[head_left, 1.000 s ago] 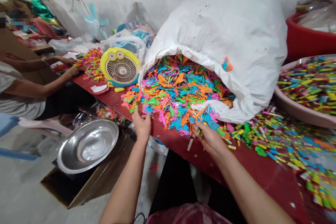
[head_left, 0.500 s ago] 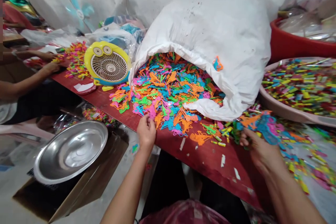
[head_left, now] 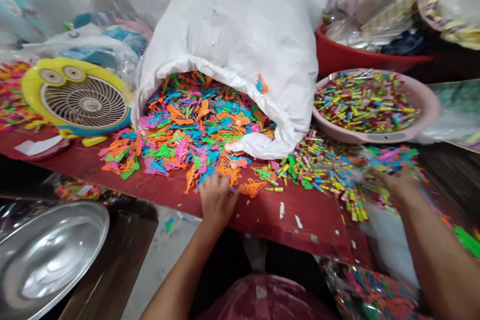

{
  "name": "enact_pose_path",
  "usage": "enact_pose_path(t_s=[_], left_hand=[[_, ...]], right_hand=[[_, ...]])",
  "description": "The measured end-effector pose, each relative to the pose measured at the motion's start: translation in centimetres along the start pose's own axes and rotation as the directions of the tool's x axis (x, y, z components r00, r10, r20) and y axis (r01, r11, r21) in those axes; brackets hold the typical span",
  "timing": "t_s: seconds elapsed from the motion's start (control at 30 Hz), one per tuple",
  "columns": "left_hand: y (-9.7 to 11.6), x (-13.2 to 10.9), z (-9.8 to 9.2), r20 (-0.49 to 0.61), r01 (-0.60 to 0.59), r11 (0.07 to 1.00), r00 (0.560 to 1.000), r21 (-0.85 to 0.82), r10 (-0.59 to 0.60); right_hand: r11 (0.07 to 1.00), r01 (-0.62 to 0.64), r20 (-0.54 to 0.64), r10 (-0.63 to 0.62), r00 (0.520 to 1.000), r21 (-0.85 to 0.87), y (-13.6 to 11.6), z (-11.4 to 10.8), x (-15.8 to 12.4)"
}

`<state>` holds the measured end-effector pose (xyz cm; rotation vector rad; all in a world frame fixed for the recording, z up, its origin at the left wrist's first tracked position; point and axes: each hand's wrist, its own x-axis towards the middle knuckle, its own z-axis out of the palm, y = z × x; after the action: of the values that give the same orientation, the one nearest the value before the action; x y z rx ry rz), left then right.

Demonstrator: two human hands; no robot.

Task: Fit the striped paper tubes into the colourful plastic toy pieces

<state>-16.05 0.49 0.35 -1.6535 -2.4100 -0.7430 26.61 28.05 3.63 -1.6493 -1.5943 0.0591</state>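
Rightward, the right hand (head_left: 399, 185) had swung further from the white sack (head_left: 232, 45), its fingers closed on a blurred clump of plastic pieces (head_left: 390, 157). The left hand (head_left: 215, 200) pressed down, fingers bent, on orange plastic pieces (head_left: 251, 188) spilled across the red bench (head_left: 300, 225), any pinch unclear.

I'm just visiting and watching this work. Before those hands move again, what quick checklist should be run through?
Left hand touching the coloured plastic shapes: ok.
Right hand gripping something: cannot tell.
White sack open toward the table: ok.
Small pieces all inside the pink basin: not ok, many lie loose beside it.
Steel bowl apart from the spilled shapes: ok.
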Motion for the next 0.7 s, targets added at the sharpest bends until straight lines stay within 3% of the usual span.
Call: enact_pose_path(t_s=[0.1, 0.2, 0.3, 0.37, 0.43, 0.5, 0.6, 0.7], left_hand=[[0.1, 0.3, 0.3, 0.041, 0.025, 0.992, 0.999, 0.124, -0.03], [-1.1, 1.6, 0.4, 0.048, 0.038, 0.981, 0.998, 0.192, -0.048], [-2.5, 2.8, 0.8, 0.007, 0.044, 0.979, 0.999, 0.199, -0.047], [-3.0, 3.3, 1.1, -0.022, 0.061, 0.98, 0.998, 0.188, -0.058], [-3.0, 3.4, 1.1, -0.043, 0.078, 0.981, 0.996, 0.176, -0.071], [-2.7, 2.8, 1.0, -0.079, 0.092, 0.984, 0.994, 0.155, -0.081], [-1.9, 1.2, 0.8, -0.191, 0.115, 0.99, 0.977, 0.075, -0.099], [-1.0, -0.5, 0.9, -0.24, 0.077, 0.996, 0.967, -0.038, -0.084]], right_hand=[[0.976, -0.119, 0.003, 0.121, 0.993, -0.182, 0.3, -0.8, -1.5], [0.953, 0.132, 0.009, -0.135, 0.991, -0.272, -2.1, -1.0, -5.1], [0.881, 0.468, 0.131, -0.457, 0.88, -0.072, -6.9, -0.5, -10.3], [0.8, 0.583, 0.299, -0.596, 0.746, 0.141, -10.6, 0.3, -13.6], [0.736, 0.634, 0.435, -0.664, 0.608, 0.237, -13.7, 1.3, -16.4], [0.697, 0.684, 0.522, -0.674, 0.524, 0.214, -16.0, 2.5, -18.1], [0.658, 0.744, 0.579, -0.655, 0.485, 0.121, -17.5, 4.2, -19.0], [0.674, 0.731, 0.571, -0.643, 0.509, 0.108, -17.6, 5.5, -18.7]])
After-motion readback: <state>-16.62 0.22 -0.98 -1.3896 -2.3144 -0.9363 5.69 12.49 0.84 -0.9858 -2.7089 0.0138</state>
